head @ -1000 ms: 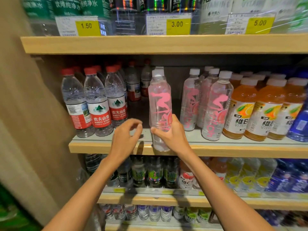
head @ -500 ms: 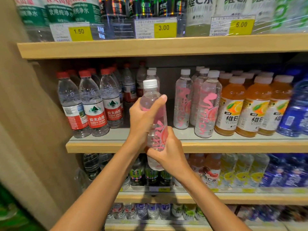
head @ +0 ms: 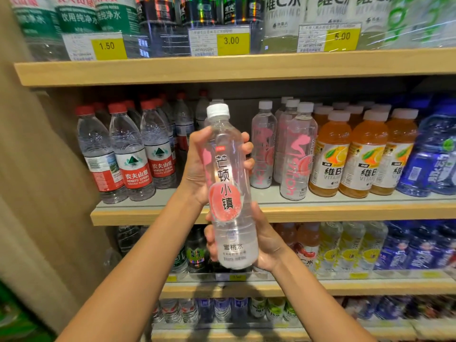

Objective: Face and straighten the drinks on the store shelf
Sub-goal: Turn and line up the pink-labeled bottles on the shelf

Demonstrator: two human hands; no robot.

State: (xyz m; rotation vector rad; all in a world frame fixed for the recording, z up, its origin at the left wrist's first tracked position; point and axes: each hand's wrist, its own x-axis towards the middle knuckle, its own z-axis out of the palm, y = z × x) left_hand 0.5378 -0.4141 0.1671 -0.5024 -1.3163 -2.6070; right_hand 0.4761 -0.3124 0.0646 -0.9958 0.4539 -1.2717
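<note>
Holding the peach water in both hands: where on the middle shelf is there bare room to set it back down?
One free patch: bare grey shelf board between the red-label water bottles and the pink-label bottles, behind the held bottle and the left hand. Everything rightward is packed: pink-label bottles, orange drinks, blue bottles. The right hand cups the base.

Left hand [head: 197, 169]: raised, palm turned rightward, fingers [head: 246, 146] curled closed around a held object's upper part. Right hand [head: 266, 245]: lower, cupped from below and behind, thumb up. Both forearms bare, extended forward and upward, converging at centre; wrists slightly bent.
</note>
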